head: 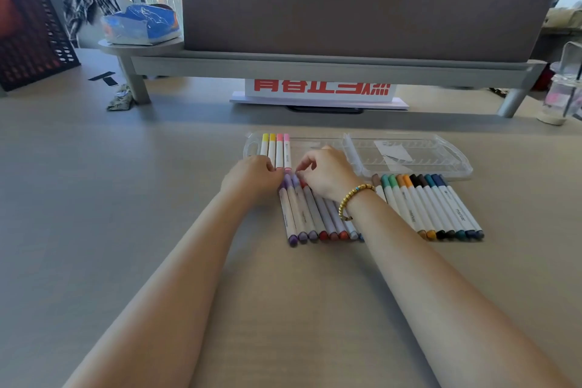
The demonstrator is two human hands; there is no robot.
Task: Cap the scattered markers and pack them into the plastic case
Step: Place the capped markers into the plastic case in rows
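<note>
Markers first: the clear plastic case (409, 154) lies open flat on the desk (126, 198), its long side across us, just past both hands. We've got four markers in the case (275, 151) at its left end: 2 yellow caps, 2 pink, long axes pointing away from us. The next slot sits right beside the pink one, just beyond our fingertips.

Loose markers, all capped as far as we can see: left bunch (310, 214) between our forearms w/ purples and reds, approx 7-8 showing, the right forearm hides some. Right bunch (437, 208) past the right wrist, approx 9-10: brown, greens, oranges, black, blues. Both rows lie roughly parallel to the packed ones, fanned a bit rightward.

Left hand (252, 178) is curled at the far tips of the purples; can't tell if it pinches one. Right hand (327, 175), gold bead bracelet (354, 200) on the wrist, has its fingers bent over the same tips, apparently picking at a cap. Both hands equally near; the left looks closer to the open slot.
</note>
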